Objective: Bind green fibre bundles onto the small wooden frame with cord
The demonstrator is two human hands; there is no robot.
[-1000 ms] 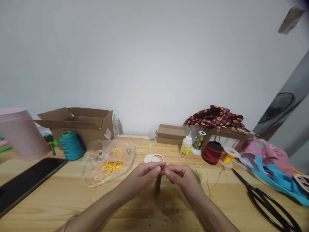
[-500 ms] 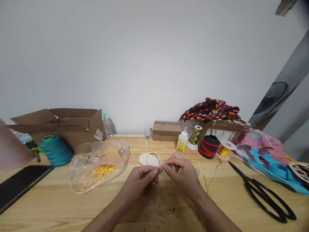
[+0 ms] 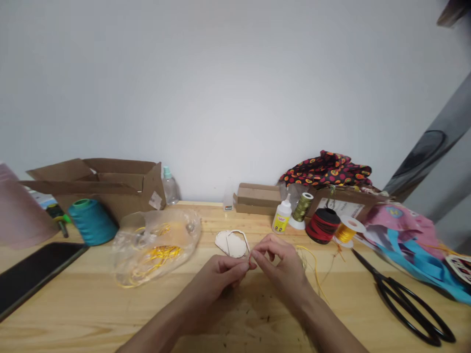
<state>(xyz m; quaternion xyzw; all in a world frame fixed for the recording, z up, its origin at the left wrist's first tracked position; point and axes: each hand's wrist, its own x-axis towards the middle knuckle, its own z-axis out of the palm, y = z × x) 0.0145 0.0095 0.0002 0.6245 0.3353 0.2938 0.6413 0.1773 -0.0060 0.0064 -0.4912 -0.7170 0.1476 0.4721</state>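
My left hand (image 3: 232,272) and my right hand (image 3: 276,256) meet at the middle of the table, thumb and forefinger pinched on each. What lies between the fingertips is too small to make out; a thin reddish bit shows there. Just beyond the fingers is a flat cream oval piece (image 3: 227,244) with a dark line across it and a thin curved rim on its right. Whether the fingers touch that rim I cannot tell. A loose yellow cord (image 3: 314,267) trails on the table to the right of my right hand.
At left are a phone (image 3: 37,274), a teal thread cone (image 3: 91,223), a cardboard box (image 3: 128,196) and a plastic bag (image 3: 147,264) with yellow cord. At right are a glue bottle (image 3: 281,218), thread spools (image 3: 323,226), black scissors (image 3: 408,306) and blue ribbon (image 3: 423,267).
The whole view has shifted slightly, so things sit a little further right. Both hands keep their pinch; the fingertips appear slightly further from the cream piece.
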